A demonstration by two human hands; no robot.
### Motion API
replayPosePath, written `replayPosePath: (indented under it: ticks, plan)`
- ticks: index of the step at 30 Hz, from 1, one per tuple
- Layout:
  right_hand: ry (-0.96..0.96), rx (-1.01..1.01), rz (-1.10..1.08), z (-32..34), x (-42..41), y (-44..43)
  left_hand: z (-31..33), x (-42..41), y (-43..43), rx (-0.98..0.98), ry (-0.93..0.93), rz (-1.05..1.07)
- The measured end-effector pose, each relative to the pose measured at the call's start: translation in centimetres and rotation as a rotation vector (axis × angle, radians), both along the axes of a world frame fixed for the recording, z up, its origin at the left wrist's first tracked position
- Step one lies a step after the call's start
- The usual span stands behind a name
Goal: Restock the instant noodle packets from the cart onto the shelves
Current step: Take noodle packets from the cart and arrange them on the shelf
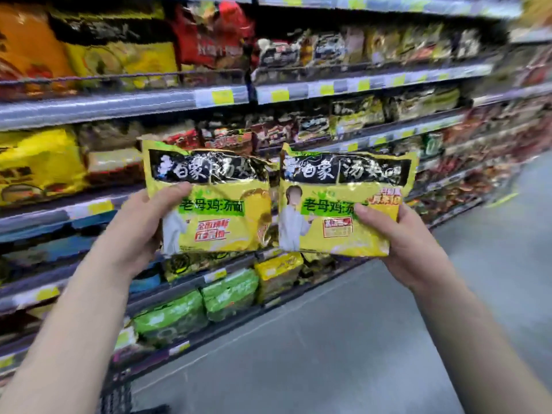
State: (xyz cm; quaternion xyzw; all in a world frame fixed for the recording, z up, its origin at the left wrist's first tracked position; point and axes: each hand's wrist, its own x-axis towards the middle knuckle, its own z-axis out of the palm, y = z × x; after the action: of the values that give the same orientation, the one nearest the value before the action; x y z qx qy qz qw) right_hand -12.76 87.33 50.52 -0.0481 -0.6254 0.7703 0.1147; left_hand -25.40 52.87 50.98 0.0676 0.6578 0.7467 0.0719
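I hold two yellow instant noodle multipacks upright, side by side, in front of the shelves. My left hand [140, 222] grips the left packet [215, 201] by its left edge, thumb across the front. My right hand [397, 237] grips the right packet [337, 204] at its lower right corner, thumb on the front. Both packets have a black band with white lettering on top and a green label strip. The two packets nearly touch in the middle.
Rows of shelves [125, 106] on the left run away to the right, full of noodle packets: yellow ones [35, 165] at left, green ones [185, 312] low down. A dark cart corner [119, 398] shows at the bottom. Grey aisle floor [373, 339] lies to the right.
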Motion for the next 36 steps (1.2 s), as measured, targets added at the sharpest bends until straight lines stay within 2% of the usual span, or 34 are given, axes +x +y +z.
replayPosePath:
  ticks: [10,20,28,36]
  plan:
    - [0.043,-0.042,-0.160,0.3,7.8,21.8,1.2,1.0,25.9,-0.009,-0.001,-0.243]
    - [0.083,-0.044,-0.263,1.8,9.8,34.7,2.3,-0.8,41.7,-0.009,-0.020,-0.344]
    - [0.054,-0.057,-0.381,0.4,6.1,43.6,0.8,-6.7,53.9,0.057,0.008,-0.350]
    - [0.021,-0.003,-0.433,1.3,-3.9,55.1,0.2,-17.2,68.2,0.041,-0.034,-0.351]
